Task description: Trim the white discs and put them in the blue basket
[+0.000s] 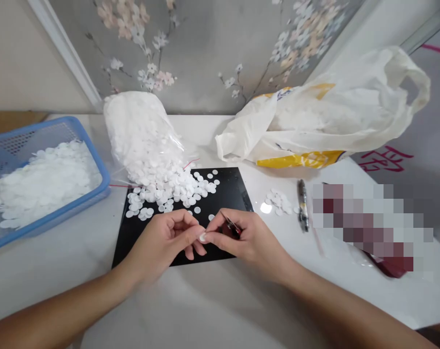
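Note:
My left hand (172, 237) pinches a small white disc (202, 237) between thumb and forefinger, over the front of a black mat (234, 186). Touching the same disc from the right are the fingertips of my right hand (245, 237), which also holds a small dark and red tool (233, 227) in its curled fingers. Many white discs (183, 182) lie heaped on the back of the mat, spilling from a clear plastic bag (136, 126) behind it.
At the left stands a blue basket (105, 182) holding white pieces. A white and yellow plastic bag (314, 121) lies at the back right. Further right are a small disc pile (280, 202), a pen (303, 206) and a blurred-out dark red item (390, 266).

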### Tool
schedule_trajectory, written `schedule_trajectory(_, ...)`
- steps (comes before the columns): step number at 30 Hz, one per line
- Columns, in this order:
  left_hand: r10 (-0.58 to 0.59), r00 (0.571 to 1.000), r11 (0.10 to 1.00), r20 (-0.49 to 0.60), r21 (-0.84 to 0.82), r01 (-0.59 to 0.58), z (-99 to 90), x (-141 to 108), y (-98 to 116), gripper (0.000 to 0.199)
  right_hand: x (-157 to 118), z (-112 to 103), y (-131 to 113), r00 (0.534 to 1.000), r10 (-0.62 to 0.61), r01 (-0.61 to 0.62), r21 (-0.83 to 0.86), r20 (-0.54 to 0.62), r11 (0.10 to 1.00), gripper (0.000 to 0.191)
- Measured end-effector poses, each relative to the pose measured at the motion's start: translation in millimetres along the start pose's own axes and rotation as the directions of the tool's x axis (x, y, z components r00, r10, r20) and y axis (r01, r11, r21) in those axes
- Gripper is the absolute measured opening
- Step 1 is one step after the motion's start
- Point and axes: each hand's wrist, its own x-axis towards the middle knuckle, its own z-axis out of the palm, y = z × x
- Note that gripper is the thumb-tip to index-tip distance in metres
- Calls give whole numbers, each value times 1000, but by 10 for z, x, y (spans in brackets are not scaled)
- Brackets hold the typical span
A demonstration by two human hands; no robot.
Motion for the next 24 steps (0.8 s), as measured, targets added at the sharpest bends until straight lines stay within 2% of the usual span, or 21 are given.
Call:
schedule_trajectory(2, 14, 1000, 994, 0, -107, -14, 6, -14, -15, 19, -10, 10, -12, 999, 54, -55, 115, 6, 992, 29)
schedule_trajectory(5, -1, 1000, 978, -6, -211, -1, 28, -39, -41, 22, -24, 29, -23, 998, 57, -62, 245, 27, 968, 31)
schedule_trajectory(8, -26, 999, 970, -21, -241, 20, 49, -63, -47, 18, -43, 37, -23, 999, 31, -35, 240, 20, 970, 28)
schedule_trajectory(12, -88, 995, 958, -40, -276, 73, 45, -81, -30, 15, -66, -29, -3, 997, -33, 36, 44, -73, 998, 23)
schedule_trajectory(16, -165, 984, 945, -67, -295, 138, 22, -85, -11, 15, -82, -108, 29, 988, -149, 143, -125, -42, 982, 41)
schedule_trajectory(21, -160, 984, 928, -83, -352, 121, -8, -83, -20, 27, -109, -70, 56, 921, -390, 357, -435, 13, 826, 42)
schedule_trajectory(24, -164, 983, 925, -78, -358, 126, -17, -88, -24, 20, -121, -20, 69, 878, -477, 414, -573, 45, 707, 41)
